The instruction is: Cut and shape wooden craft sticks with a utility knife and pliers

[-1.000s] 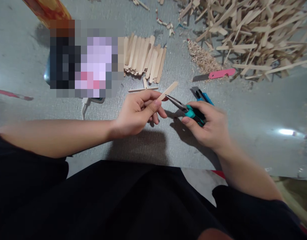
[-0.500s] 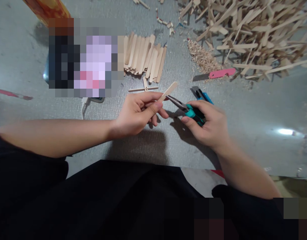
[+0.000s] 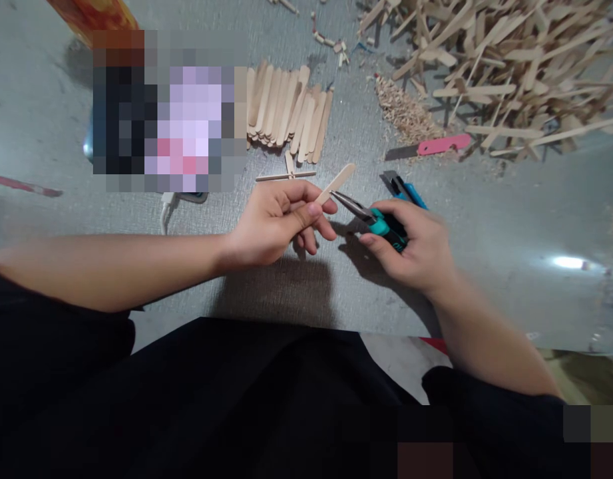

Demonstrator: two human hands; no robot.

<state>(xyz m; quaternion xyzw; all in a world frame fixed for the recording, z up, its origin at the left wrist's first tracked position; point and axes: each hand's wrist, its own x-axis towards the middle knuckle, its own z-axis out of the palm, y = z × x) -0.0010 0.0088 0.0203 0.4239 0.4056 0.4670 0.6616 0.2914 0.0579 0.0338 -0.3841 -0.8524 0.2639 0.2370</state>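
Note:
Between the thumb and fingers of my left hand is a pale wooden popsicle stick, its rounded end pointing up and to the right. My right hand is wrapped round the teal and black handles of needle-nose pliers. The tips of the pliers meet the stick's lower right edge, close to my left fingertips; whether they bite into the wood I cannot tell. Just beyond my left hand lies a small cross of sticks on the grey table.
A row of popsicle sticks lies beyond my hands. At the right are a blue cutter, a pink-handled blade, wood shavings and a large heap of sticks. A white cable and a red brush lie left.
Almost nothing differs. Both hands, the stick and the pliers keep nearly the same position, and the view has shifted very slightly.

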